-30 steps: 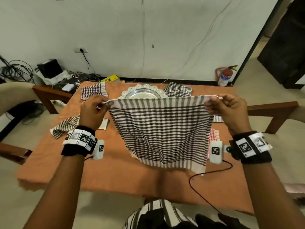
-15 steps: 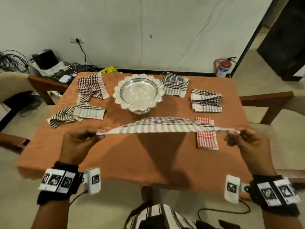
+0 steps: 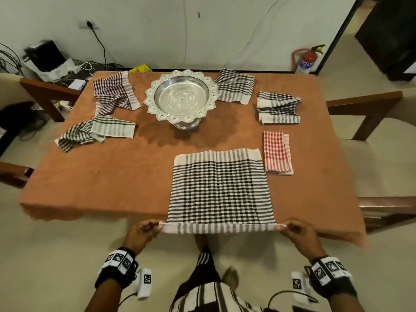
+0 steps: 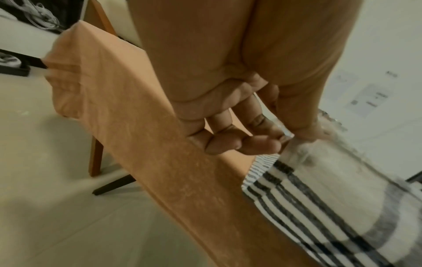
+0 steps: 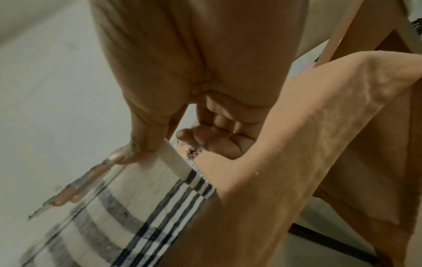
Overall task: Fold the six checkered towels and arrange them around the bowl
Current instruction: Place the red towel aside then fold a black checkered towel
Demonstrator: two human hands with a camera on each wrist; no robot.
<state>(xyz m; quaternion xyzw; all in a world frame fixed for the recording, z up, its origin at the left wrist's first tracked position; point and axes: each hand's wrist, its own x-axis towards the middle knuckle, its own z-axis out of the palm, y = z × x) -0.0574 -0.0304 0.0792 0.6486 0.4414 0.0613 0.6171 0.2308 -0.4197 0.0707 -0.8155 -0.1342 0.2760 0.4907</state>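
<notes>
The spread towel (image 3: 219, 188) lay on the table (image 3: 117, 176) at its near edge, before the bowl (image 3: 181, 96). Two towels (image 3: 113, 93) (image 3: 96, 130) lay left of the bowl, three (image 3: 235, 87) (image 3: 278, 108) (image 3: 278, 153) right

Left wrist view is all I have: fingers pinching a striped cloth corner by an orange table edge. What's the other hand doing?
Observer: The right hand pinches the opposite near corner of the same black checkered towel.
Operator: Is the towel lying flat?
Observer: Mostly. It lies spread on the table, with its near hem held just past the front edge.
Operator: Anything close beside it?
Observer: A folded red checkered towel lies by its far right corner.
</notes>
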